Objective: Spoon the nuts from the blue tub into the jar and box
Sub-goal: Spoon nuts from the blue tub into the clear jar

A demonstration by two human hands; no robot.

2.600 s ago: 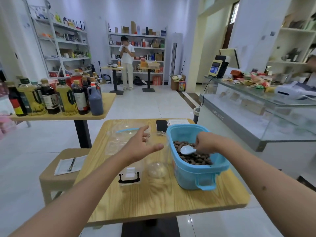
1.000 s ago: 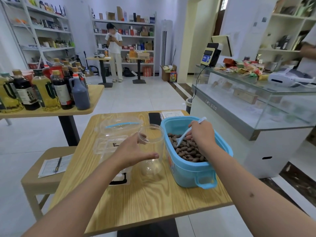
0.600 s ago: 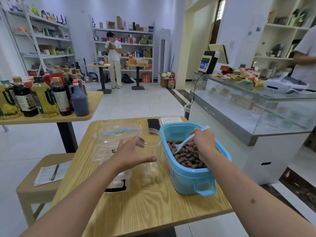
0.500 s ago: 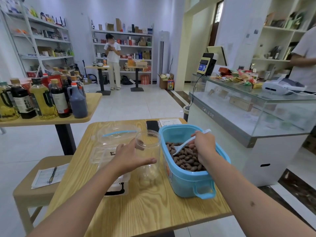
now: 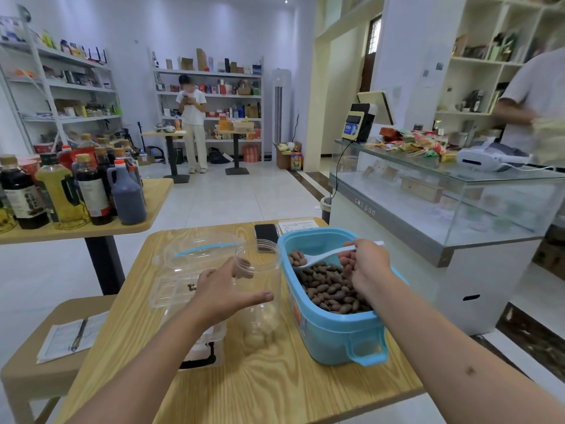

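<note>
While the right hand point(image 5: 368, 266) works inside the blue tub point(image 5: 333, 332), its fingers are curled around the handle of a white spoon point(image 5: 324, 256), and the bowl of that spoon sits up at the tub's far left corner with a few nuts in it. Below the spoon, the nuts point(image 5: 328, 287) lie heaped across the tub's floor, brown and glossy. Just left of the tub, touching or nearly touching its wall, stands the clear jar point(image 5: 260, 289), upright, mouth open, and it looks to have nothing in it. The left hand point(image 5: 224, 293) is at the jar's near-left side, fingers spread and relaxed, thumb stretched across the front of the glass and fingertips reaching round the rim side; whether the palm truly presses the jar I cannot tell. Further left of the tub, beyond the jar, is the clear box point(image 5: 195, 332) with a black latch, partly hidden under that left forearm, and its clear lid point(image 5: 198, 250) with a blue strip lies behind it. Behind the tub, at the far edge of the wooden table point(image 5: 275, 387), a black phone point(image 5: 265, 232) lies flat beside a sheet of paper point(image 5: 298, 225).
</note>
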